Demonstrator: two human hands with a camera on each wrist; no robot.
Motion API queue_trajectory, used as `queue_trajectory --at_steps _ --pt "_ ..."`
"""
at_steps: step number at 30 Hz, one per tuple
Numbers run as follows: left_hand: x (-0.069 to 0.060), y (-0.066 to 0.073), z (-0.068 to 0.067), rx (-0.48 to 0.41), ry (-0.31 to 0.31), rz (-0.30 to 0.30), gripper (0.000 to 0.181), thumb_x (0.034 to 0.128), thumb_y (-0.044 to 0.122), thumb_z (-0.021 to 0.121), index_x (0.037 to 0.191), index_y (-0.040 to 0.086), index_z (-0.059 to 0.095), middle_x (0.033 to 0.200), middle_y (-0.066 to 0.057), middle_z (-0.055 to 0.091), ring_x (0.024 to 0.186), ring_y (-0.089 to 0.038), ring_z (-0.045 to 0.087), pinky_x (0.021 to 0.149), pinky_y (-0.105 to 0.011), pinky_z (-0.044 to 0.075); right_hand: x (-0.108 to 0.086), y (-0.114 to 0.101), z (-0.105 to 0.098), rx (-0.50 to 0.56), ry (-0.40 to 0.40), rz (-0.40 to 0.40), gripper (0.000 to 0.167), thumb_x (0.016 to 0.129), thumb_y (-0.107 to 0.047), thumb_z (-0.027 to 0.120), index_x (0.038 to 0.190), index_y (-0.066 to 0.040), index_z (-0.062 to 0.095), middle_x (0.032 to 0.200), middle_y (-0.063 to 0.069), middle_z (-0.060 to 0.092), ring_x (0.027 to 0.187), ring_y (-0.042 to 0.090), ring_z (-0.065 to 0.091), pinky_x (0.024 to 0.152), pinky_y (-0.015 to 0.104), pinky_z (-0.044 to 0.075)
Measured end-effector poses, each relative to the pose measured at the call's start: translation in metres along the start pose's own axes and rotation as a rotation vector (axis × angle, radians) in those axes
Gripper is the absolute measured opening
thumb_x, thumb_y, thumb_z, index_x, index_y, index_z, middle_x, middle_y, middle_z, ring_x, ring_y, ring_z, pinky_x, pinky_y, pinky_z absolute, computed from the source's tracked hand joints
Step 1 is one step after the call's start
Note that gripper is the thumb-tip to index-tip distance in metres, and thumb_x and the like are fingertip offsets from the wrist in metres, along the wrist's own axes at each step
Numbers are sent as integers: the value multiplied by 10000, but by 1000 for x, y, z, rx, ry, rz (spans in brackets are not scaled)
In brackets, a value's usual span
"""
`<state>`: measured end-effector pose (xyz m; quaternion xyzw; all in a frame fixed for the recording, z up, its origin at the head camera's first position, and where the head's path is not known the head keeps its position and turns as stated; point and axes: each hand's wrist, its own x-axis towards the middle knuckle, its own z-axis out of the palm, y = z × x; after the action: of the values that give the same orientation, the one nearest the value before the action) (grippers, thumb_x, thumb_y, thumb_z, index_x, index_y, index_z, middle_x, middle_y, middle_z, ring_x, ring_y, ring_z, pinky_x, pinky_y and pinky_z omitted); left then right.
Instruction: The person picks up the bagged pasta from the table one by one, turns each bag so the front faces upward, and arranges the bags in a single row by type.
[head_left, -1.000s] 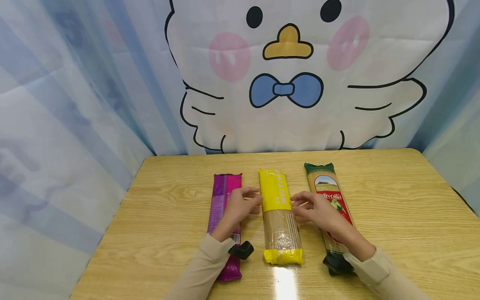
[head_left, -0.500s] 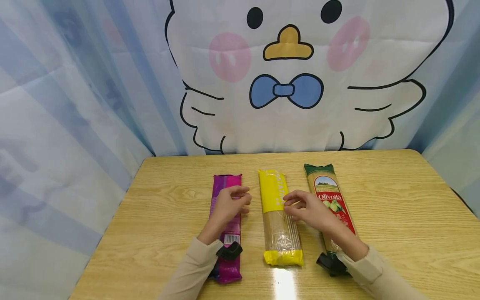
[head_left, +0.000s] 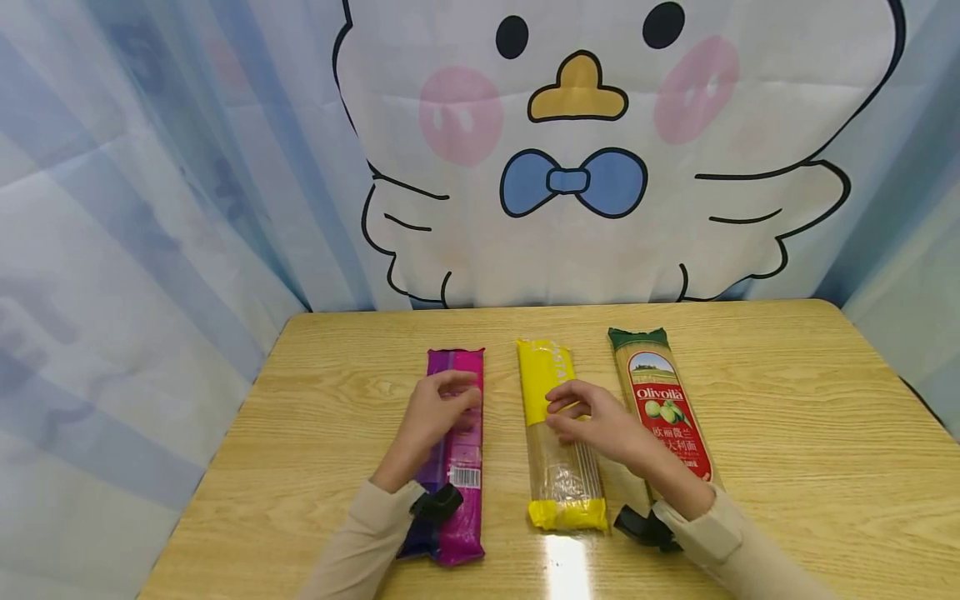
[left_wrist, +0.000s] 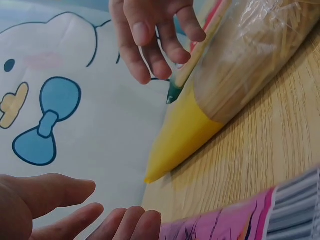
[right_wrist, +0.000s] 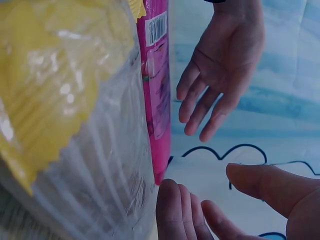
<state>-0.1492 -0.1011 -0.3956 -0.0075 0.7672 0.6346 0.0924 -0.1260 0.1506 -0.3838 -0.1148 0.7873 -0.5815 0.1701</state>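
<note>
Gripping nothing: hovering with relaxed left hand over the left, purple pack and with relaxed right hand over the middle, yellow pack. Screening the near end of the red pack, at right, with the right wrist. Seemingly at a hands-off step; for a hold, probably calling for fingers lowered to a pack's sides.

Cartoon-printed curtain behind wooden table
</note>
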Motion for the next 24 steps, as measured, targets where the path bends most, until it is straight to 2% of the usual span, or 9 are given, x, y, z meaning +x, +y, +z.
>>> queue_trajectory --at_steps 3,9,19,24 --pt "-1 -1 -5 -12 0 3 347 945 88 656 1261 -51 621 1103 -210 673 809 -343 716 696 -410 619 1 -1 3 -8 -6 -6 416 962 -122 643 1276 114 506 1180 239 587 998 233 628 794 351 606" --pt "-3 -2 -14 -16 18 12 343 951 75 649 1267 -55 615 1136 -215 664 939 -335 702 748 -408 617 5 -3 11 -34 -23 -6 415 967 -128 637 1283 106 504 1191 243 583 992 230 629 801 354 602" --pt "-7 -5 -28 -9 45 -8 355 948 94 655 1277 -33 617 1162 -215 632 983 -329 680 788 -407 612 13 -4 24 14 -72 17 443 974 -122 628 1316 112 470 1226 262 547 999 219 619 855 377 593" --pt "-8 -7 -36 -1 61 -19 370 949 100 655 1293 -27 610 1180 -227 625 1001 -329 677 804 -415 608 16 -3 31 13 -95 2 450 983 -125 616 1319 126 454 1199 239 556 1004 287 632 840 385 596"
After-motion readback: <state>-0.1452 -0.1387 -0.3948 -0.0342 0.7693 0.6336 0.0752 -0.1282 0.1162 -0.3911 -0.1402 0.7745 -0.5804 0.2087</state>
